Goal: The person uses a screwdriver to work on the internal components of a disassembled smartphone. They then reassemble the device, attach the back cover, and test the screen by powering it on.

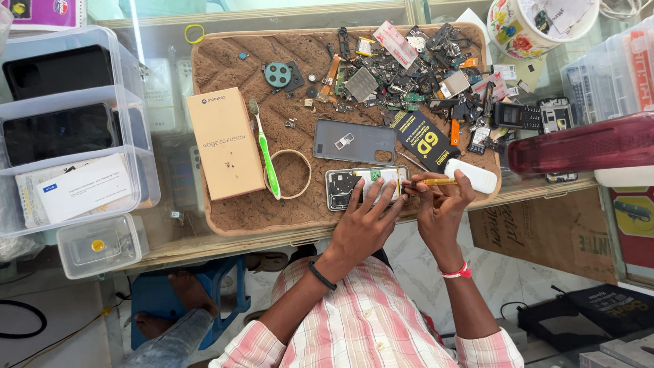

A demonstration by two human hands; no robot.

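Both hands work at the near edge of a brown cork mat: the left hand lies spread, fingers flat and pressing on an opened smartphone with its back cover off, while the right hand is closed in a pinch around a thin yellow-handled screwdriver whose tip points at the phone's right end. That phone lies flat at the mat's front edge, just before the person's pink checked shirt; with its boards and cables bare it looks light, stiff and fragile, best steadied by its outer frame and flat edges rather than by anything inside, and its tiny screws would slip away easily. Touching the right hand's far side is a small white oblong case. To the left of the phone lie a beige rubber ring, a green-and-white toothbrush and a tan cardboard phone box. Just beyond the phone sits a grey plastic back cover, beside a black packet with yellow print. Farther off, a heap of dark circuit scraps and small phone parts fills the mat's far right, with a round teal camera ring to its left, and a flowered white cup stands past the mat
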